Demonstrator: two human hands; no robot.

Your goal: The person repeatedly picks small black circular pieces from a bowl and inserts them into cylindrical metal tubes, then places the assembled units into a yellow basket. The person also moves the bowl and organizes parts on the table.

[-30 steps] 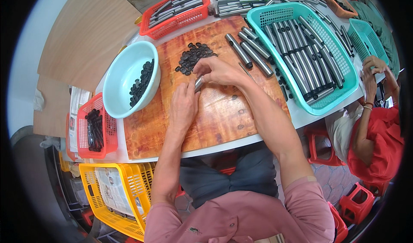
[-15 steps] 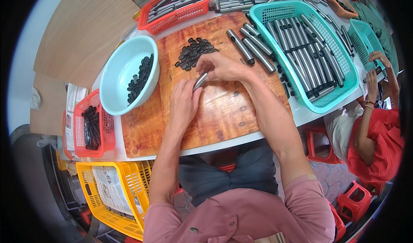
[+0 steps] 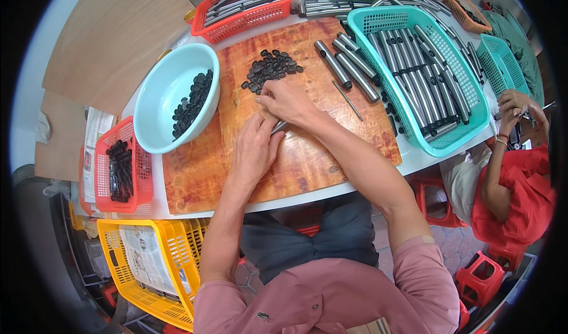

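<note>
My left hand [image 3: 253,146] is closed round a short metal tube [image 3: 280,126], whose shiny end shows past the thumb and forefinger. Just beyond it, my right hand [image 3: 288,102] has its fingers bent together at the near edge of a pile of small black caps [image 3: 272,69]. Whatever the right fingertips pinch is hidden. Both hands are over a stained wooden board [image 3: 307,168]. A thin metal rod [image 3: 347,101] lies on the board to the right of my right hand. Beyond that rest several loose steel tubes [image 3: 357,76].
A teal basket [image 3: 435,149] of steel tubes stands at the right, and a pale blue bowl [image 3: 155,106] with black caps at the left. Red baskets [image 3: 145,174] stand at left and back; a yellow crate [image 3: 171,257] sits below. A co-worker in red [image 3: 515,198] works at far right.
My right hand has moved left, off the tube's end toward the caps. The tube is now more covered by my hands. The thin rod, hidden before, shows on the board.
</note>
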